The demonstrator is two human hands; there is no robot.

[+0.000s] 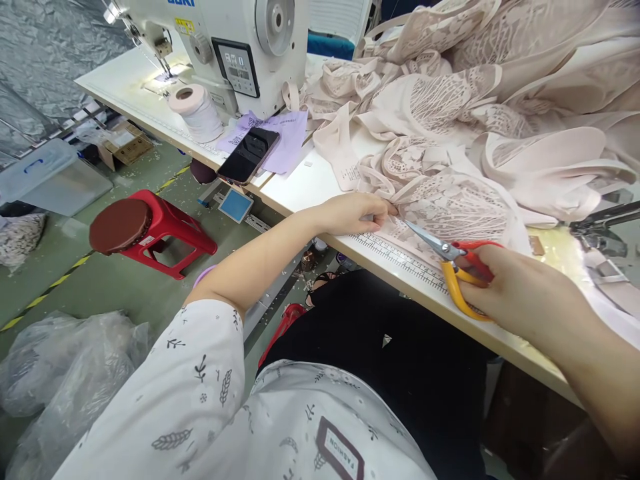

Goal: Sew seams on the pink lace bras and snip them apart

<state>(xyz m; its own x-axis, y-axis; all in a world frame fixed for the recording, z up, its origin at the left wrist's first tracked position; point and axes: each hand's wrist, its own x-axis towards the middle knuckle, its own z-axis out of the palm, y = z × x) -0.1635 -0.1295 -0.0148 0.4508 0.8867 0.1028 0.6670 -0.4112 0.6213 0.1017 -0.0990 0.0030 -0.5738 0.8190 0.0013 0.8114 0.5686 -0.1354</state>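
My left hand (356,213) pinches the edge of a pale pink lace bra (450,203) lying at the front of the sewing table. In my right hand (520,287) is a pair of scissors (444,249) with one red and one yellow handle loop. Their blades point left and reach close to the fabric beside my left fingertips. The blades look nearly closed. A printed ruler strip (405,261) runs along the table edge below the bra.
A heap of similar lace garments (500,80) covers the right side. Further left stand a sewing machine (235,53), a thread cone (197,113) and a phone (249,155) on purple paper (290,137). On the floor are a red stool (165,233) and plastic bags (75,373).
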